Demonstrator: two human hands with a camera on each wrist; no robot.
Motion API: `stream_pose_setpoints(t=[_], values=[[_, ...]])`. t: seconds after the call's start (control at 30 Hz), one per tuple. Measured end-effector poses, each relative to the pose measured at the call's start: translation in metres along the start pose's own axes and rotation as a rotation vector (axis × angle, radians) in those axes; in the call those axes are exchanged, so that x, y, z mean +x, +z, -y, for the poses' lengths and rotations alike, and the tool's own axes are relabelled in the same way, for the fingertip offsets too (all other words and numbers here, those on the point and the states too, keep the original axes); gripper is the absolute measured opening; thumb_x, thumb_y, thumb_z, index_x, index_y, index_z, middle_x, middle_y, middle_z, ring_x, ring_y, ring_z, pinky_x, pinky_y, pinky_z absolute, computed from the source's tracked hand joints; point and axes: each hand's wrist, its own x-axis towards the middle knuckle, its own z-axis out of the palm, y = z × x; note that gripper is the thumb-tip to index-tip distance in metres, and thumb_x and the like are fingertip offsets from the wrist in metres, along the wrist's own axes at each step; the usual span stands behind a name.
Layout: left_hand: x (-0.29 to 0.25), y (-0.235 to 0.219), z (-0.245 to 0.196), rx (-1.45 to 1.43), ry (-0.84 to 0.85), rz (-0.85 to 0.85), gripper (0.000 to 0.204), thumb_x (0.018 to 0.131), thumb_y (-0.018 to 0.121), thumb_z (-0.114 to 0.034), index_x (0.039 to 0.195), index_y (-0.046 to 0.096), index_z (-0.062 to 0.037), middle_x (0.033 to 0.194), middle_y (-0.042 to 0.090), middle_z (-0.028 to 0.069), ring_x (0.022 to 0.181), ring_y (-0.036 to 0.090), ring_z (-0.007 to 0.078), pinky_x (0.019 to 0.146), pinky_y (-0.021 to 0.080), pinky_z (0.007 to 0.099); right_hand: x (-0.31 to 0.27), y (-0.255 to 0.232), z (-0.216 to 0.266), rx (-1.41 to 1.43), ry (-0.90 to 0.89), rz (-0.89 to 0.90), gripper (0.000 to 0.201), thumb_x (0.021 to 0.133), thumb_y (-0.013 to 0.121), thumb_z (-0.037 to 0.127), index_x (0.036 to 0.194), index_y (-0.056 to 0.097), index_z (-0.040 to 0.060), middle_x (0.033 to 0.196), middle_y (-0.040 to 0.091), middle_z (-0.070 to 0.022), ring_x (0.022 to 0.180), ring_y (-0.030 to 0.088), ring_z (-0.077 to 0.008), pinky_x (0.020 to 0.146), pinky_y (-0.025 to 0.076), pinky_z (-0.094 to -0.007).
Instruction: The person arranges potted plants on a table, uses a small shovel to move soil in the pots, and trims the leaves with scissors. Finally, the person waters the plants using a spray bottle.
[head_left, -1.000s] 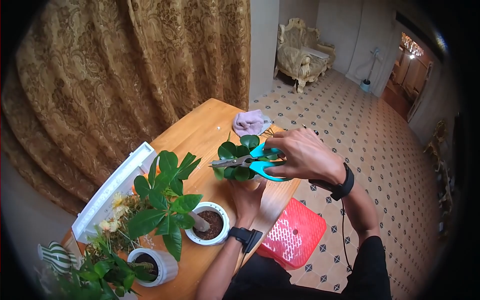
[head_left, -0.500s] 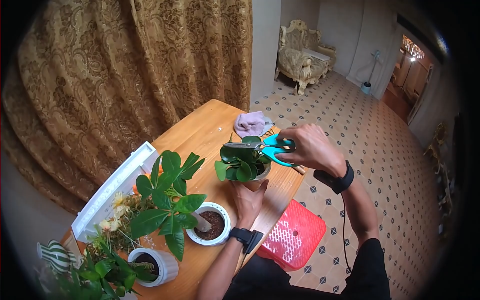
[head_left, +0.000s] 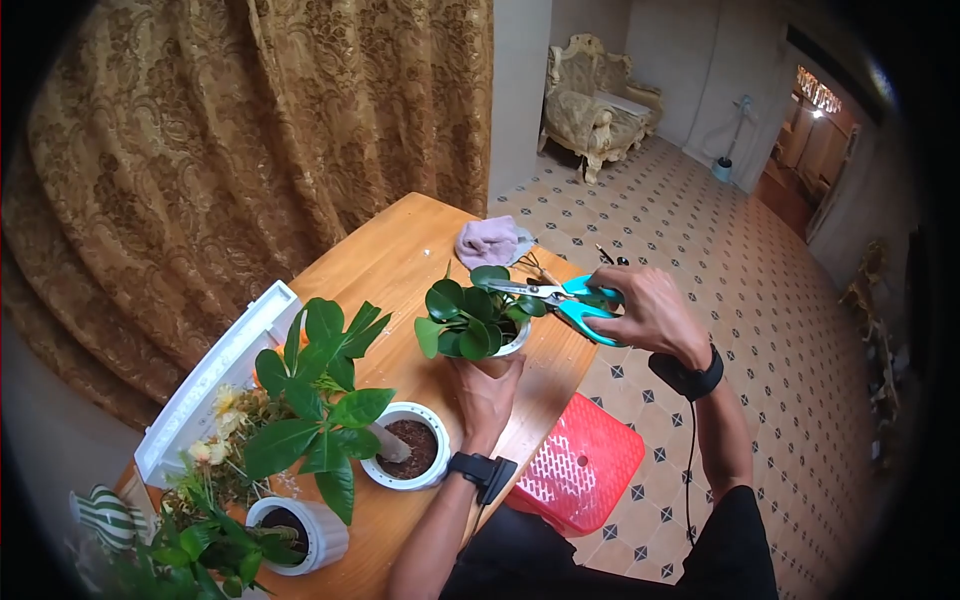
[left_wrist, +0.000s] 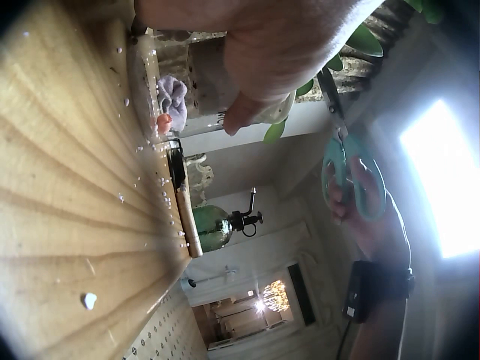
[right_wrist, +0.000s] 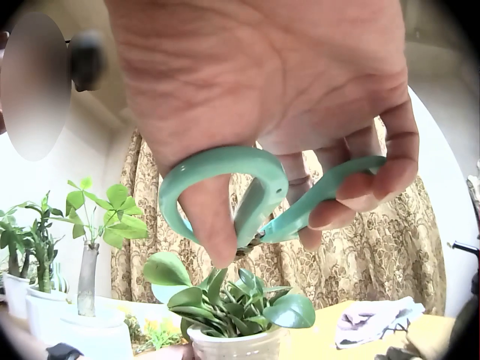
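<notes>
In the head view my left hand [head_left: 488,395] grips the pot of a small plant with round, glossy green leaves [head_left: 447,298]. The pale pot [right_wrist: 236,346] shows below the leaves in the right wrist view. My right hand [head_left: 655,315] holds teal-handled scissors [head_left: 588,318], with the thumb through one loop and several fingers through the other. Their metal blades point left, overlapping the right-hand leaves in the head view. From the left wrist, the scissors [left_wrist: 352,176] appear beside the pot's rim, and the left thumb lies along the pot's side.
A white pot [head_left: 440,468] with a thick-stemmed plant stands left of the left forearm. Another white pot [head_left: 330,540] is nearer. A lilac cloth [head_left: 488,243] lies at the table's far corner, and a green spray bottle [left_wrist: 212,229] stands beyond. A red stool [head_left: 585,465] sits below the table edge.
My right hand has drawn the scissors rightward, from across the middle of the plant to its right side. The left hand keeps hold of the pot, and more of its rim shows.
</notes>
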Motion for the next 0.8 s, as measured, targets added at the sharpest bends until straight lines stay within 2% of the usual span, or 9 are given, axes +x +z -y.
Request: stream_pose_setpoints(t=[0.33, 0.4, 0.57, 0.63, 0.67, 0.8], values=[[0.000, -0.001, -0.003, 0.037, -0.030, 0.009, 0.081, 0.075, 0.087, -0.029, 0.134, 0.044, 0.0053, 0.130, 0.053, 0.0263, 0.122, 0.053, 0.0394, 0.107, 0.040, 0.0452, -0.003, 0.011, -0.012, 0.056, -0.025, -0.024, 0.035, 0.077, 0.078, 0.036, 0.090, 0.072, 0.0035, 0.071, 0.065, -0.0156, 0.064, 0.062, -0.0334, 0.060, 0.047, -0.0424], [-0.001, -0.001, -0.003, 0.040, -0.035, 0.010, 0.082, 0.075, 0.087, -0.029, 0.135, 0.043, 0.0054, 0.130, 0.053, 0.0262, 0.123, 0.052, 0.0394, 0.107, 0.039, 0.0451, -0.001, 0.009, -0.013, 0.084, -0.022, -0.081, 0.038, 0.078, 0.076, 0.038, 0.092, 0.071, 0.0031, 0.071, 0.065, -0.0159, 0.064, 0.063, -0.0337, 0.060, 0.047, -0.0429], [-0.001, -0.001, -0.001, 0.031, 0.013, -0.004, 0.084, 0.075, 0.088, -0.030, 0.136, 0.043, 0.0058, 0.131, 0.052, 0.0260, 0.123, 0.052, 0.0393, 0.107, 0.039, 0.0451, 0.018, 0.015, -0.028, 0.014, 0.026, -0.091, 0.044, 0.080, 0.072, 0.041, 0.098, 0.070, 0.0010, 0.072, 0.065, -0.0190, 0.064, 0.064, -0.0352, 0.060, 0.048, -0.0440], [0.000, -0.002, -0.002, 0.034, 0.032, -0.004, 0.084, 0.075, 0.088, -0.030, 0.136, 0.042, 0.0060, 0.131, 0.052, 0.0260, 0.123, 0.052, 0.0392, 0.107, 0.039, 0.0451, 0.023, 0.020, -0.030, -0.044, 0.024, -0.037, 0.044, 0.079, 0.073, 0.040, 0.098, 0.071, 0.0008, 0.074, 0.067, -0.0209, 0.066, 0.066, -0.0357, 0.061, 0.049, -0.0436], [-0.001, -0.001, -0.003, 0.042, 0.032, -0.005, 0.084, 0.075, 0.088, -0.030, 0.136, 0.042, 0.0062, 0.131, 0.053, 0.0261, 0.122, 0.052, 0.0391, 0.107, 0.039, 0.0452, 0.024, 0.020, -0.026, -0.052, 0.064, 0.006, 0.047, 0.077, 0.074, 0.040, 0.104, 0.072, 0.0021, 0.081, 0.070, -0.0193, 0.072, 0.069, -0.0335, 0.067, 0.052, -0.0412], [0.000, -0.002, -0.004, 0.046, 0.049, 0.004, 0.084, 0.076, 0.088, -0.030, 0.136, 0.042, 0.0066, 0.130, 0.053, 0.0266, 0.122, 0.053, 0.0390, 0.107, 0.039, 0.0452, 0.028, 0.031, -0.034, -0.070, 0.008, 0.003, 0.043, 0.078, 0.074, 0.039, 0.099, 0.073, 0.0023, 0.072, 0.067, -0.0204, 0.066, 0.067, -0.0352, 0.062, 0.051, -0.0423]])
